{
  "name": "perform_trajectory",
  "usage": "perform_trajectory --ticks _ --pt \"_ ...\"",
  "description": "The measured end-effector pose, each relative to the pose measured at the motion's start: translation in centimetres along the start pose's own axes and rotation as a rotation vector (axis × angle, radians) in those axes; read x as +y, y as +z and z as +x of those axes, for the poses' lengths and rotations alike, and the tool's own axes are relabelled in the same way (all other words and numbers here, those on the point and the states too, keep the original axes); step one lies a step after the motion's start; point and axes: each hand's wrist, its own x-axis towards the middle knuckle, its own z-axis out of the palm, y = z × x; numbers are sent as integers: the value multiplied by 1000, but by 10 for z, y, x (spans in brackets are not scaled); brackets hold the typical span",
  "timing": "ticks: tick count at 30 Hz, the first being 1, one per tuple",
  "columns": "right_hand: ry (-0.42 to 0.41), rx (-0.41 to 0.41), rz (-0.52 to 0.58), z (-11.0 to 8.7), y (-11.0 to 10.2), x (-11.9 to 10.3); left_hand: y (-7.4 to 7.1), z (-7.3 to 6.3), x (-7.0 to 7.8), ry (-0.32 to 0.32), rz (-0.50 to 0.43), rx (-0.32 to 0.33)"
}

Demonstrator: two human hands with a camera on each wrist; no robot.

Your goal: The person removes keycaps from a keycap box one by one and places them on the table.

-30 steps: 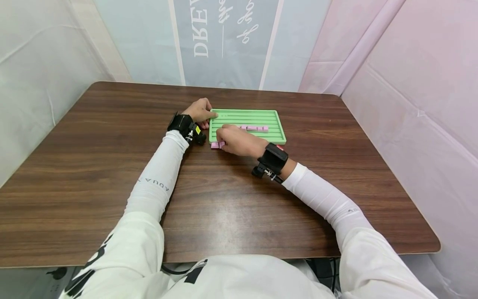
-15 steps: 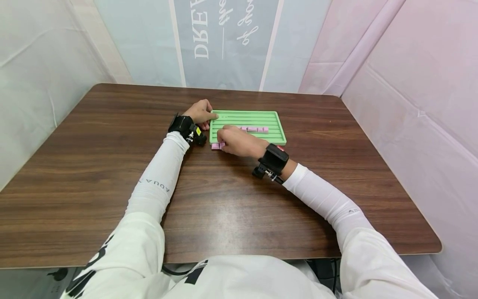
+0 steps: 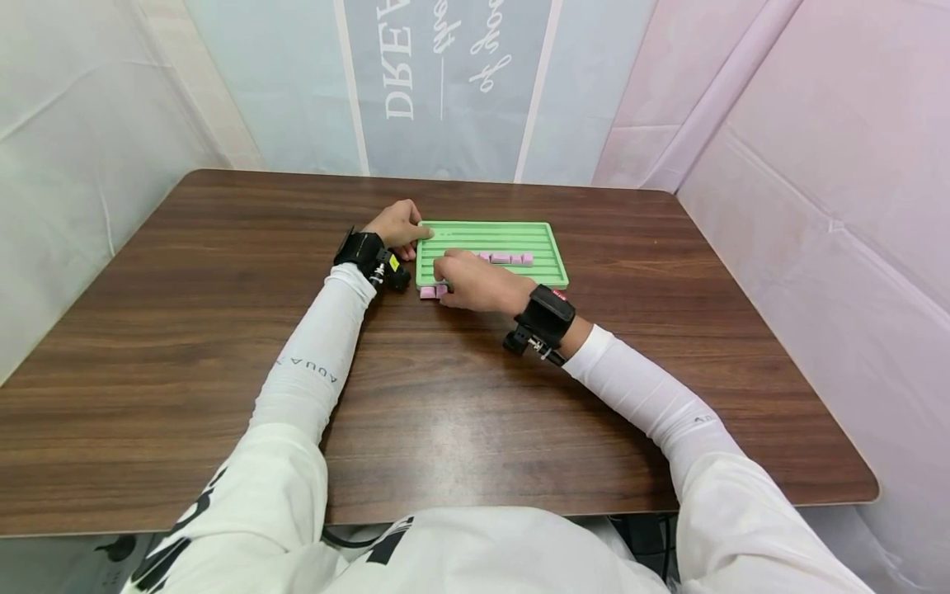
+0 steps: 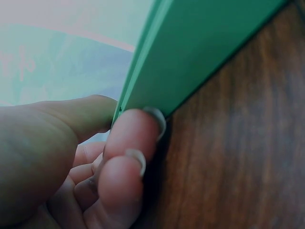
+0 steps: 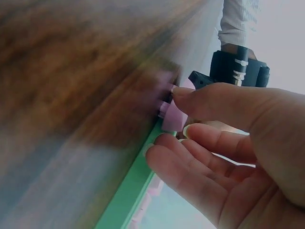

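Note:
My left hand (image 3: pixel 397 228) grips the left rim of a light green ridged tray (image 3: pixel 490 229), thumb on top. In the left wrist view its fingers (image 4: pixel 128 136) press against the tray's green side wall (image 4: pixel 190 43). At the tray's front left corner, my right hand (image 3: pixel 478 280) pinches one of the small pink blocks lined up along the front edge. In the right wrist view that pink block (image 5: pixel 175 117) sits between thumb and fingertips, partly hidden. Another pink block (image 3: pixel 427 292) shows left of the fingertips.
A row of several pink blocks (image 3: pixel 508 258) lies in a groove of the tray, partly covered by the right hand. The tray stands on a brown wooden table (image 3: pixel 416 396). Pale cloth hangs behind and at both sides.
The hands, the tray and the pink blocks keep nearly the same places. The right fingertips shift only very slightly; the whole view drops a little in the frame.

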Motion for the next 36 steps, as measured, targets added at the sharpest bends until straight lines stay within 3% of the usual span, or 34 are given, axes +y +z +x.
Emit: perform_trajectory --ticks 14,26,36 --pt "49 -4 -24 -9 -16 2 0 1 -1 12 12 0" --pt "38 -32 -77 -25 -40 7 0 0 0 -10 5 -3" --pt "91 -81 -30 -38 -53 17 1 -5 3 1 13 -3"
